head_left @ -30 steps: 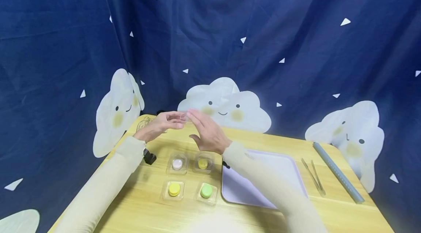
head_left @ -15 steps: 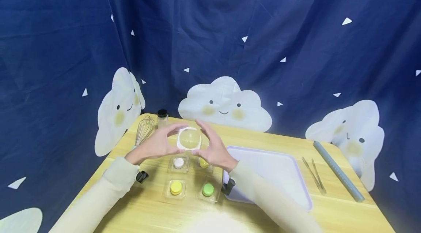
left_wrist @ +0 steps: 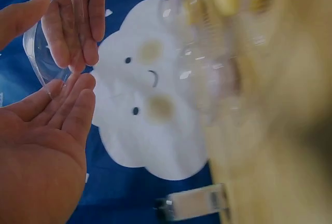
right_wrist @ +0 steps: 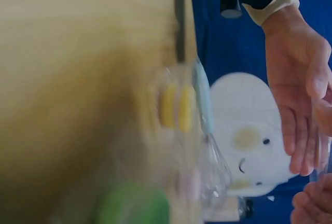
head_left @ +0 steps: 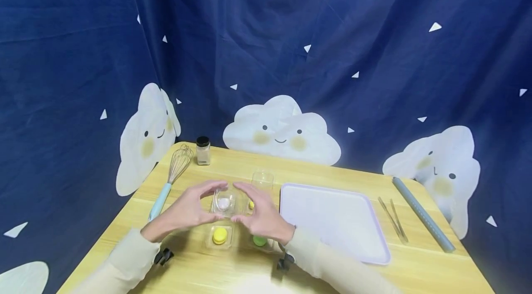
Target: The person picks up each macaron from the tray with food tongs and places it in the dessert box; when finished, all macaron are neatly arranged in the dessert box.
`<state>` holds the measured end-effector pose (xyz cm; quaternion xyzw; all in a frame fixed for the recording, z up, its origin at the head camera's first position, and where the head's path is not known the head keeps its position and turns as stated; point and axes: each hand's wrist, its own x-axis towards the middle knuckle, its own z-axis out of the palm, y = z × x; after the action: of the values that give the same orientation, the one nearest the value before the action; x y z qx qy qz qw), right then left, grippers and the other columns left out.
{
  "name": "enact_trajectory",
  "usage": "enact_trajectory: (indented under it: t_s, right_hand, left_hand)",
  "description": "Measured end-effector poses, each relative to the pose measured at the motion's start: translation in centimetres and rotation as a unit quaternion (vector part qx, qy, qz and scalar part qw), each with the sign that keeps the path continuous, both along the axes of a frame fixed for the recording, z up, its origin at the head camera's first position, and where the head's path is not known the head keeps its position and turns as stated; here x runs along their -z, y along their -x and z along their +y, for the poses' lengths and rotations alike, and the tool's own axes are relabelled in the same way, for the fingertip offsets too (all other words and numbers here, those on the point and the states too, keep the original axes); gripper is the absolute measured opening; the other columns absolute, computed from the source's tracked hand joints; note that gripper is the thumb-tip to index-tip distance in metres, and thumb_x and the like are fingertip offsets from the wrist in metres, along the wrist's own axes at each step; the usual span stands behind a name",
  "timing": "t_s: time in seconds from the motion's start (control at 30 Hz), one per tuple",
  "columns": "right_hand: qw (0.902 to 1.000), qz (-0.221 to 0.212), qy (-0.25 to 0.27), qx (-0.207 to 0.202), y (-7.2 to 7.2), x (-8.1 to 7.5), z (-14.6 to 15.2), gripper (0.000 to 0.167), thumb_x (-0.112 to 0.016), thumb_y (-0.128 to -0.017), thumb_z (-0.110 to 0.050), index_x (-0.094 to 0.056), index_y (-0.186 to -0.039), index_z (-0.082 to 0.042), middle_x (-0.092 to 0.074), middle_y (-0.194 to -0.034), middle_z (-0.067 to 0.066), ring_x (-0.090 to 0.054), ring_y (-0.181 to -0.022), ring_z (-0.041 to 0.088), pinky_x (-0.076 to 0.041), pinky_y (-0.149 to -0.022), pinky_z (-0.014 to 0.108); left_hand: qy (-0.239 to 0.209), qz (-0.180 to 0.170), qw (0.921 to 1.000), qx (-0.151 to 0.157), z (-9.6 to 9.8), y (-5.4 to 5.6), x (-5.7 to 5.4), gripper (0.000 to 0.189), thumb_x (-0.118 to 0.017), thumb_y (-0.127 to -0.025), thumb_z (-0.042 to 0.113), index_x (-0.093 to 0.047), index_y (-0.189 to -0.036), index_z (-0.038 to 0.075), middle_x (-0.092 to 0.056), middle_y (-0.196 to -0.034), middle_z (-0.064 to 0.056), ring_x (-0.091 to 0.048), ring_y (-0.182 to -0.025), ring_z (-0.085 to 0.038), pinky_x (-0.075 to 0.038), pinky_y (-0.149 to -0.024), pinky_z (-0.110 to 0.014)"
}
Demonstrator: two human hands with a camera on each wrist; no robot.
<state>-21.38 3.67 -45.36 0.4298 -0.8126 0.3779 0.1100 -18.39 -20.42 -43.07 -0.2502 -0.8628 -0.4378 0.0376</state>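
Observation:
Both hands hold a clear domed plastic lid (left_wrist: 39, 53) by its sides. The left hand (head_left: 187, 208) grips its left side and the right hand (head_left: 266, 215) its right side, thumbs toward the near edge. In the head view the lid hangs over a pale pink macaron (head_left: 223, 205) in a clear tray. Just in front sits a yellow macaron (head_left: 220, 236) in its own tray. A green macaron (head_left: 259, 240) lies partly under the right wrist. Behind the right hand's fingers, little shows of a darker yellow macaron (head_left: 251, 205).
Another clear plastic piece (head_left: 262, 179) stands behind the trays. A lilac-rimmed tray (head_left: 332, 225) lies to the right, then tweezers (head_left: 393, 220) and a grey-blue rod (head_left: 423, 214). At the left are a whisk (head_left: 170, 181) and a black-capped jar (head_left: 203, 151).
Both hands have come down and nearer from the table's back, bringing the clear lid over the pale macaron. The whisk, the jar and the clear piece at the back have come into sight.

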Motion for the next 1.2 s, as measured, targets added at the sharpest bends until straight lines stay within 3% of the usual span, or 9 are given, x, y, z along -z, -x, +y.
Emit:
enact_trajectory:
  t_s: [0.13, 0.27, 0.37, 0.57, 0.77, 1.0, 1.2]
  right_hand:
    - [0.9973, -0.023, -0.068, 0.015, -1.2, 0.7, -0.3, 0.086, -0.086, -0.079, -0.029, -0.044, -0.151, -0.007, -0.053, -0.152, 0.01, -0.053, -0.14, 0.027, -0.043, -0.12, 0.042]
    - [0.9918, -0.052, -0.115, 0.023, -2.1, 1.3, -0.7, 0.084, -0.083, -0.081, -0.035, -0.044, -0.151, -0.01, -0.054, -0.152, 0.008, -0.054, -0.139, 0.026, -0.046, -0.118, 0.042]
    - [0.989, -0.05, -0.138, 0.018, -2.5, 1.8, -1.0, 0.081, -0.082, -0.083, -0.037, -0.046, -0.149, -0.009, -0.055, -0.151, 0.009, -0.055, -0.138, 0.026, -0.047, -0.116, 0.041]
    - [0.9808, -0.06, -0.185, 0.016, -3.2, 2.2, -1.6, 0.082, -0.082, -0.083, -0.036, -0.044, -0.151, -0.009, -0.052, -0.153, 0.01, -0.052, -0.14, 0.027, -0.045, -0.118, 0.04]
    - [0.9715, -0.057, -0.229, 0.023, -3.5, 2.8, -1.8, 0.082, -0.082, -0.083, -0.035, -0.044, -0.151, -0.009, -0.052, -0.153, 0.008, -0.053, -0.139, 0.025, -0.046, -0.117, 0.037]
    - [0.972, -0.029, -0.233, 0.015, -3.3, 3.1, -1.9, 0.083, -0.084, -0.081, -0.033, -0.044, -0.15, -0.006, -0.053, -0.151, 0.009, -0.056, -0.137, 0.024, -0.048, -0.115, 0.034]
    - [0.9664, -0.024, -0.256, 0.011, -3.2, 3.3, -2.1, 0.084, -0.084, -0.081, -0.033, -0.044, -0.15, -0.005, -0.053, -0.151, 0.011, -0.055, -0.137, 0.024, -0.048, -0.116, 0.033]
  left_hand:
    - [0.021, -0.016, 0.9995, -0.017, -0.5, -1.2, 1.6, 0.082, -0.089, -0.074, 0.03, -0.053, -0.144, 0.009, -0.062, -0.142, -0.012, -0.061, -0.129, -0.037, -0.048, -0.111, -0.057]
    - [0.073, -0.012, 0.9967, -0.031, -0.9, -2.0, 2.7, 0.079, -0.089, -0.074, 0.034, -0.056, -0.141, 0.009, -0.062, -0.142, -0.013, -0.061, -0.127, -0.04, -0.05, -0.106, -0.061]
    - [0.104, -0.009, 0.9938, -0.038, -1.0, -2.6, 3.3, 0.079, -0.089, -0.073, 0.037, -0.058, -0.139, 0.009, -0.062, -0.141, -0.015, -0.06, -0.127, -0.042, -0.051, -0.105, -0.063]
    - [0.118, -0.028, 0.9918, -0.038, -0.8, -3.3, 4.1, 0.079, -0.089, -0.072, 0.035, -0.057, -0.138, 0.005, -0.06, -0.142, -0.019, -0.058, -0.129, -0.044, -0.049, -0.107, -0.063]
    - [0.137, -0.037, 0.9893, -0.036, -0.4, -3.7, 4.8, 0.081, -0.089, -0.071, 0.032, -0.057, -0.139, 0.002, -0.061, -0.141, -0.018, -0.059, -0.129, -0.042, -0.049, -0.108, -0.06]
    - [0.144, -0.029, 0.988, -0.047, -0.3, -3.5, 5.1, 0.083, -0.09, -0.07, 0.033, -0.057, -0.139, 0.003, -0.061, -0.141, -0.018, -0.059, -0.128, -0.042, -0.05, -0.108, -0.059]
    - [0.151, -0.031, 0.987, -0.044, -0.2, -3.4, 5.1, 0.083, -0.091, -0.068, 0.031, -0.058, -0.138, 0.002, -0.063, -0.138, -0.017, -0.061, -0.126, -0.04, -0.051, -0.107, -0.057]
